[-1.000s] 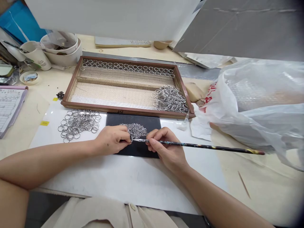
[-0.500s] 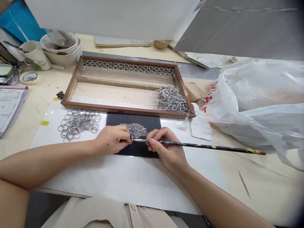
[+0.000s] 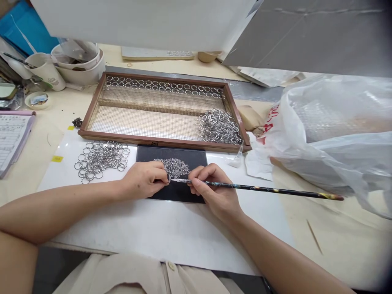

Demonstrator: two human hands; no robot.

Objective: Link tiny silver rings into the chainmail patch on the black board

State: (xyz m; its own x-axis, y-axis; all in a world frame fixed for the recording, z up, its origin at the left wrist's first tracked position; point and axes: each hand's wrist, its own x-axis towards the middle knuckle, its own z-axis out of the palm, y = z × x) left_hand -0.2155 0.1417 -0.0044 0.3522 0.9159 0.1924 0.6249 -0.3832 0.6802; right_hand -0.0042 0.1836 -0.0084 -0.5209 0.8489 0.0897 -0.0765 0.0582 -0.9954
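My left hand (image 3: 150, 178) is closed in a pinch over the left part of a black mat (image 3: 183, 196). Between its thumb and finger shows the edge of a small metal ring (image 3: 168, 177), mostly hidden by the fingers. My right hand (image 3: 216, 188) grips a thin brush (image 3: 260, 188) with a long dark patterned handle near its silvery front end. Its pointed tip faces left, close to the ring; I cannot tell whether they touch. Just behind the fingertips lies a heap of tiny silver pieces (image 3: 177, 167), too small to name.
A brown-framed mesh tray (image 3: 134, 122) holds rows of rings (image 3: 165, 86) and a ring pile (image 3: 219, 126). More loose rings (image 3: 102, 159) lie left of the mat. Plastic bags (image 3: 330, 134) crowd the right; a thin stick (image 3: 314, 237) lies there. Cups and tubs (image 3: 78, 73) stand back left.
Almost nothing differs. The brush's far end sits very slightly further right, and the whole view has shifted a touch; both hands keep their grip.
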